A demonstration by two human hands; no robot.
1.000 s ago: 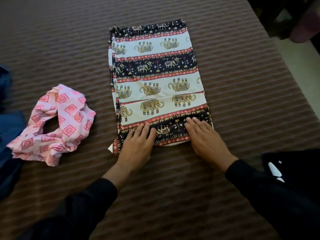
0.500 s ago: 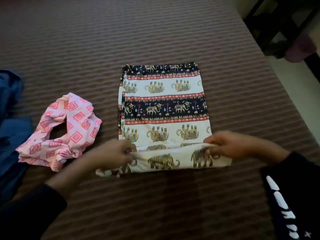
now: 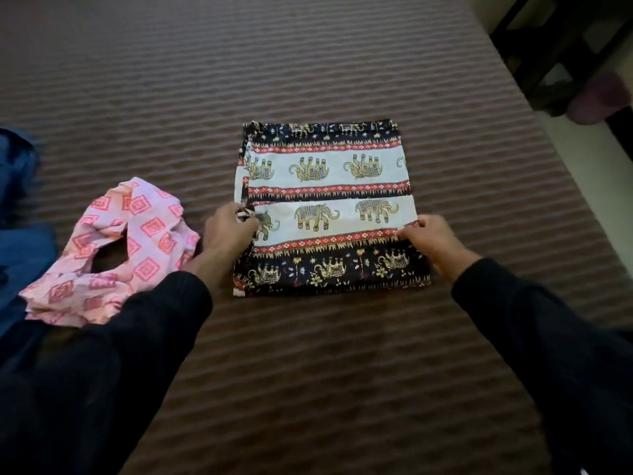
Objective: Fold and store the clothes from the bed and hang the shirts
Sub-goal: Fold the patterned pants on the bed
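Since the earlier frame, we see the folded edge carried farther up the elephant-print black, white and red cloth (image 3: pixel 329 207) at frame centre on the brown striped bed (image 3: pixel 342 371). Left hand (image 3: pixel 227 231) and right hand (image 3: pixel 430 236) each pinch one end of that edge; its long axis runs left-right between them, both hands equally near.

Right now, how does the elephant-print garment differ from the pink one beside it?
The elephant-print garment lies flat in a neat folded rectangle; the pink garment lies crumpled in a loose heap. Both hands, left hand and right hand, pinch the elephant-print garment's folded edge; neither grips the pink one. The elephant print has dark and white bands; the pink has red diamonds. Both rest on the striped bed.
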